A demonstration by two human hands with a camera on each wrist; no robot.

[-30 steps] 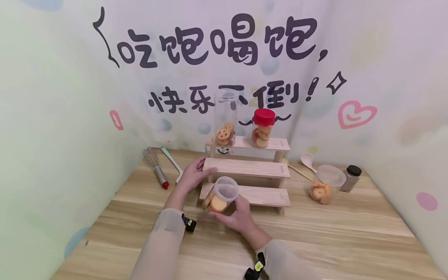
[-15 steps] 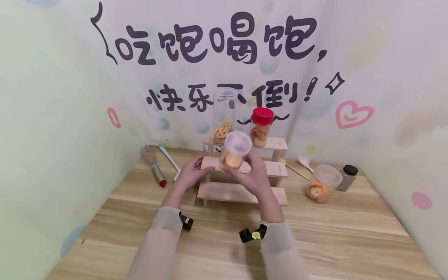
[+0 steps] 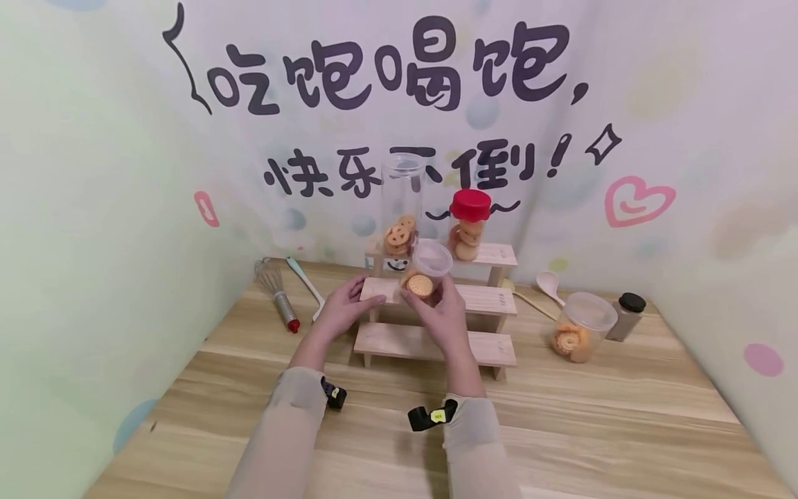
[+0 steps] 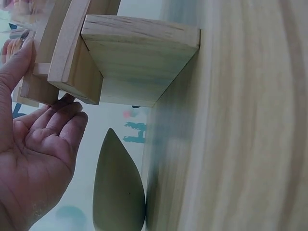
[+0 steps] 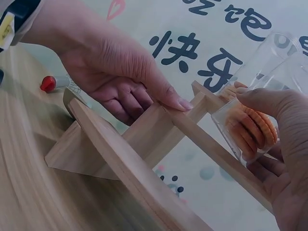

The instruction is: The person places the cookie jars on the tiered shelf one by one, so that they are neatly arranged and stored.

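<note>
A three-tier wooden display stand (image 3: 483, 299) stands on the table. My left hand (image 3: 341, 309) grips the left end of its middle board, thumb on top and fingers curled under the edge (image 4: 72, 79). My right hand (image 3: 447, 320) holds a clear plastic jar (image 3: 433, 259) of biscuits close over that same board, thumb on one side and fingers around the other. The stacked round biscuits (image 5: 250, 127) show through its wall in the right wrist view. On the top board are a tall clear jar (image 3: 402, 197) with some biscuits and a red-lidded jar (image 3: 470, 208) of biscuits.
A whisk (image 3: 280, 298) and a light-blue-handled utensil (image 3: 304, 281) lie left of the stand. To its right are a wide clear jar (image 3: 586, 312) of biscuits, a black-capped jar (image 3: 625, 320) and a pale spoon (image 3: 548, 284). A printed cloth wall (image 3: 399, 125) rises behind.
My right hand has lifted the biscuit jar from in front of the bottom board up to the middle board, then slightly lower and right. My left hand keeps its hold on the stand.
</note>
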